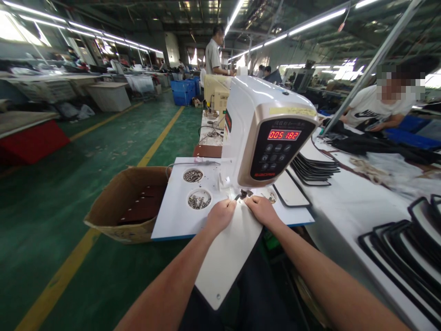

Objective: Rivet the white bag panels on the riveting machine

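A white panel with a dark edge (pixel 230 250) hangs over the near edge of the white work table (pixel 172 220), with a small metal fastener (pixel 218 296) at its lower corner. My left hand (pixel 221 215) is closed on the panel's left side, its thumb on top. On the other side my right hand (pixel 262 209) grips the same panel. Between both hands, the far end of the panel lies under the head of a white button-fastening machine (pixel 265 110). Its red display reads 005182. What exactly sits beneath the machine's dark tip is too small to make out.
Two round cups of metal fasteners (pixel 199 199) are set in the table on the left. A cardboard box (pixel 138 225) with dark red pieces stands beside it. Stacked panels (pixel 315 165) and more panels (pixel 396 257) lie right. A co-worker (pixel 382 101) sits beyond.
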Demonstrator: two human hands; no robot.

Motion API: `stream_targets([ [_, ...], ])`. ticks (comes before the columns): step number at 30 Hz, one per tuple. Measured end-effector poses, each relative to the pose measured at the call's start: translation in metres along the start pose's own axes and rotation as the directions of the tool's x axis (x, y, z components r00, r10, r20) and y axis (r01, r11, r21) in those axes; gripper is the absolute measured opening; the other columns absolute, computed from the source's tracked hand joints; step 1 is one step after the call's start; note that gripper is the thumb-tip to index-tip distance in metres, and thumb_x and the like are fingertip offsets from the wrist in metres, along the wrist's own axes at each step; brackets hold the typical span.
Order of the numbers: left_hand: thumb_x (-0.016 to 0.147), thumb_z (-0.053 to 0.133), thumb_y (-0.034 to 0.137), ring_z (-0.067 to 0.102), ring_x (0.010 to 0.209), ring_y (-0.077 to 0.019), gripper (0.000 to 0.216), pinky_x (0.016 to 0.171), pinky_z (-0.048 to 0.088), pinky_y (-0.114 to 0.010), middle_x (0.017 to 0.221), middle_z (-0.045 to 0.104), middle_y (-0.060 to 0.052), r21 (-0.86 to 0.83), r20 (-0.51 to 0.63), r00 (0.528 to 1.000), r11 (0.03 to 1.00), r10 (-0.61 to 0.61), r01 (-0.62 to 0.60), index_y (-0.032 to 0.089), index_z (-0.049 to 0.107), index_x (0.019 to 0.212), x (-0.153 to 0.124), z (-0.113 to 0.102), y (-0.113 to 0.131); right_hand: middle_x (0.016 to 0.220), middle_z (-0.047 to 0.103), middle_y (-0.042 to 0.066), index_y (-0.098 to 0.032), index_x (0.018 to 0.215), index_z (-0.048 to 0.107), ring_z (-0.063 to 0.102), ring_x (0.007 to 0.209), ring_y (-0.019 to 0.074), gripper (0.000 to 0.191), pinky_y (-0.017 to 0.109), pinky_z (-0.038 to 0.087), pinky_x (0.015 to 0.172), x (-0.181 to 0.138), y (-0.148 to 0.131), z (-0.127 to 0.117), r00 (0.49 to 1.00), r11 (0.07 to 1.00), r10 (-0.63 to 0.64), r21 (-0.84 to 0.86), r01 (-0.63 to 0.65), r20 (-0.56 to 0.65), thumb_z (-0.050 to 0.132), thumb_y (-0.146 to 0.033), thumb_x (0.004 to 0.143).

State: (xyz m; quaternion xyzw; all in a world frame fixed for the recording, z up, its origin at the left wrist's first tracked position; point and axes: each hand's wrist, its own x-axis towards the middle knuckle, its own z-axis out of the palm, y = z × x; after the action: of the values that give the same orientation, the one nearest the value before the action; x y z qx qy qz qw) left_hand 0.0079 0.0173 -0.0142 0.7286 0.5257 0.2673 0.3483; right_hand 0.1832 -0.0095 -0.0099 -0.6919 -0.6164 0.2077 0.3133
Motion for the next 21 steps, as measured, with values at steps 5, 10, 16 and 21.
stream_targets([
  [5,0.085,0.045,0.050,0.047,0.062,-0.0136,0.040,0.058,0.028,-0.028,0.060,0.050,0.003,-0.014,0.133,0.990,0.999,0.035,-0.033,0.019,0.049,0.060,-0.027,-0.032,-0.009,0.059,0.058,0.000,-0.020,0.055,0.049,0.050,0.062,0.0160,0.049,0.027,0.031,0.057,-0.008,0.013,-0.008,0.996,0.997,0.056,0.064,-0.051,-0.073,0.044,-0.055,0.088],
  [10,0.079,0.058,0.039,0.059,0.073,-0.0178,0.020,0.062,0.033,-0.027,0.079,0.069,-0.001,0.037,0.285,0.953,0.992,0.106,-0.121,0.021,0.067,0.079,-0.066,-0.063,-0.017,0.085,0.068,0.006,-0.019,0.089,0.067,0.060,0.081,0.0235,0.043,0.033,0.044,0.070,-0.034,0.044,-0.032,0.954,0.998,0.066,0.008,-0.067,-0.291,0.046,-0.056,0.088],
  [16,0.083,0.055,0.041,0.062,0.078,-0.0204,0.024,0.067,0.035,-0.028,0.087,0.074,-0.004,0.097,0.308,0.924,0.959,0.227,-0.268,0.025,0.072,0.089,-0.067,-0.041,0.015,0.126,0.062,0.011,-0.024,0.128,0.059,0.048,0.125,0.0287,0.040,0.046,0.029,0.108,-0.070,-0.003,-0.036,0.838,0.785,-0.545,-0.359,0.504,-0.014,0.054,-0.038,0.091],
  [21,0.081,0.059,0.041,0.063,0.084,-0.0210,0.023,0.072,0.036,-0.029,0.092,0.074,-0.003,0.126,0.238,0.946,0.958,0.222,-0.257,0.026,0.071,0.094,-0.064,-0.045,0.012,0.090,0.069,0.006,-0.023,0.102,0.068,0.060,0.088,0.0204,0.027,0.035,0.039,0.084,-0.068,-0.011,-0.040,0.834,0.795,-0.467,-0.275,0.541,0.293,0.044,-0.035,0.098],
])
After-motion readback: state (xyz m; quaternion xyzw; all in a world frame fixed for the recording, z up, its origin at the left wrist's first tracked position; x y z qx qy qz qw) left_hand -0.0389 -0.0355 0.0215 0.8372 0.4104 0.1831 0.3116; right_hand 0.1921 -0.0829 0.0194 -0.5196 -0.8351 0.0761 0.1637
